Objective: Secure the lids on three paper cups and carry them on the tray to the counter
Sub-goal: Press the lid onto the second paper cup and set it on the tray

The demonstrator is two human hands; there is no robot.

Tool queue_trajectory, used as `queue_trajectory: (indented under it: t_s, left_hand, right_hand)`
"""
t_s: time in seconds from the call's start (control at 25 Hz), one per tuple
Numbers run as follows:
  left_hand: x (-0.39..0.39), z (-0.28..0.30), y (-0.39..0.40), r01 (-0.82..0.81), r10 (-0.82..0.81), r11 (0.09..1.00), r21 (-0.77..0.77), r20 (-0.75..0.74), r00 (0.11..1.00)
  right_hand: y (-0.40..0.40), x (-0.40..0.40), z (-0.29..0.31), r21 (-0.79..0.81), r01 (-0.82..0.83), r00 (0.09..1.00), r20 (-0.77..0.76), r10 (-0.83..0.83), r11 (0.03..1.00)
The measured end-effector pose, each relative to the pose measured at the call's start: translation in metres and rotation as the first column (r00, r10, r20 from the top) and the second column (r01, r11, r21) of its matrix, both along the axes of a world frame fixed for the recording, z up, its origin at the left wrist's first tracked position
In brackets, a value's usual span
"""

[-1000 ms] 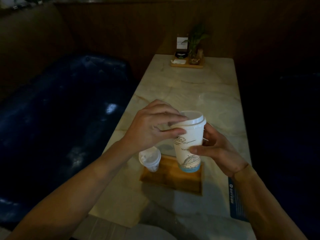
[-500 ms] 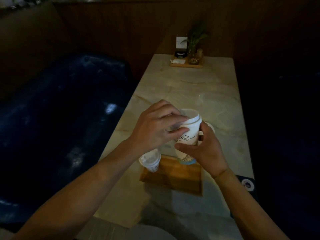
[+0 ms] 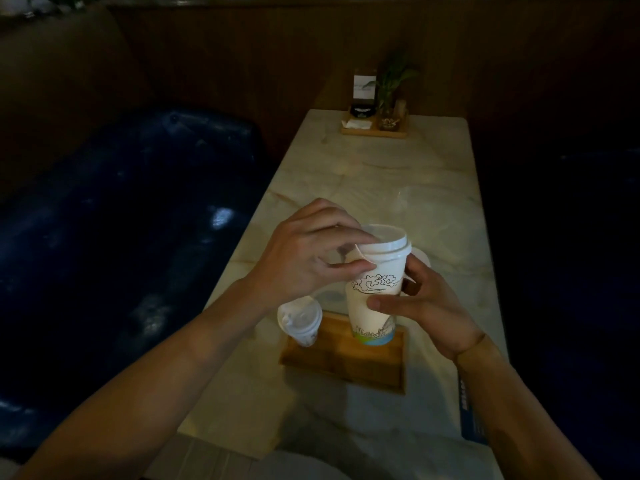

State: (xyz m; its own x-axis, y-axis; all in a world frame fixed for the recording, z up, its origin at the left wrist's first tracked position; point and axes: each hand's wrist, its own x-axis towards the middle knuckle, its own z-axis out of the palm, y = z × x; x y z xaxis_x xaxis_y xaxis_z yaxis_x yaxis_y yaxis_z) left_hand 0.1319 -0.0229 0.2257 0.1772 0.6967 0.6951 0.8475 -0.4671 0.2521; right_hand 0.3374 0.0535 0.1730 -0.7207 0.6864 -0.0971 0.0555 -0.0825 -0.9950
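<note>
Head camera view shows a printed paper cup (image 3: 375, 299) held between both hands, above the far right part of a wooden tray (image 3: 343, 362). Its base seems just over the tray; I cannot tell if it touches. A white lid (image 3: 384, 245) sits on the cup's rim. The left hand (image 3: 308, 258) comes from the left, its fingers curled over the lid's left edge and its thumb pressing under the rim. The right hand (image 3: 426, 306) wraps the cup's body from the right, with the thumb across the front of the cup and the fingers behind it. Both forearms are bare and reach in from the near edge of the picture.

A second lidded cup (image 3: 299, 320) stands at the tray's left edge, tilted in this view. Behind the right hand a small part of a third white cup (image 3: 423, 260) is visible. The tray lies on a pale marble table (image 3: 398, 174). At the far end of the table a small wooden stand (image 3: 374, 131) carries a plant (image 3: 391, 88) and a card (image 3: 364, 86). A dark blue padded seat (image 3: 121, 216) is on the left, and brown wooden wall panels (image 3: 277, 57) are behind.
</note>
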Motion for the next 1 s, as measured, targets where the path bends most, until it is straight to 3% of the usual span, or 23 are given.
queue_trajectory:
  t_s: [0.2,0.48,0.6,0.68,0.8,1.0]
  left_hand:
    - [0.004,0.004,-0.004,0.087,-0.077,0.995,-0.057,0.16,0.984]
    - [0.007,0.005,-0.011,0.123,-0.057,0.976,-0.179,0.333,0.941]
    - [0.013,0.003,-0.009,0.063,-0.015,0.987,-0.146,0.308,0.951]
    - [0.017,0.001,-0.006,0.0,0.034,0.991,-0.135,0.25,0.968]
    - [0.024,-0.002,-0.003,-0.074,0.097,0.99,-0.124,0.196,0.976]
    - [0.029,0.0,-0.004,-0.091,0.125,0.984,-0.152,0.226,0.966]
  right_hand:
    - [0.001,0.005,0.002,-0.039,-0.149,0.988,-0.053,0.147,0.988]
    - [-0.001,0.009,0.002,-0.075,-0.211,0.974,-0.098,0.204,0.975]
    - [-0.007,-0.001,0.002,0.004,-0.126,0.992,-0.02,0.126,0.992]
    - [-0.015,-0.013,0.003,0.097,0.013,1.0,0.012,-0.015,0.995]
    - [-0.025,-0.025,0.005,0.261,0.203,0.979,-0.04,-0.2,0.944]
    - [-0.027,-0.025,-0.001,0.255,0.263,0.964,-0.031,-0.265,0.93]
